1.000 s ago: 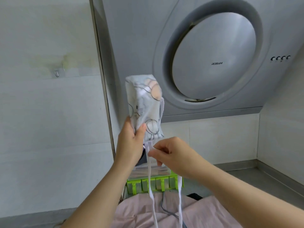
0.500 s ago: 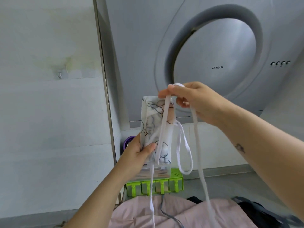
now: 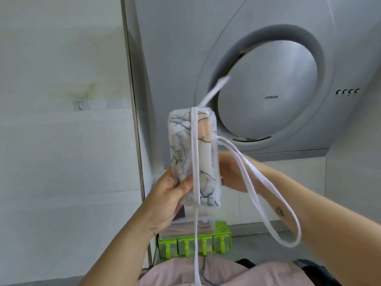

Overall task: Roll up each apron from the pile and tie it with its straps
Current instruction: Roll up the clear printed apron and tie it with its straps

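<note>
A rolled white apron (image 3: pixel 203 153) with a grey and peach print stands upright in the air in front of me. My left hand (image 3: pixel 167 200) grips its lower part, thumb on the front. A white strap (image 3: pixel 195 153) runs lengthwise over the roll's front and top, and its end sticks up behind. Another end hangs down below the roll. A strap loop (image 3: pixel 274 205) droops to the right. My right hand (image 3: pixel 232 174) is behind the roll, mostly hidden, and seems to hold the strap there.
A pink apron (image 3: pixel 226 273) and a dark one (image 3: pixel 315 271) lie on the counter at the bottom. A green rack (image 3: pixel 194 243) with a clear box stands behind them. A steel range hood (image 3: pixel 268 96) fills the upper right. Tiled wall at left.
My right hand has carried the strap over the roll's top and dropped behind it. The strap now lies along the roll's front. The roll stayed in my left hand.
</note>
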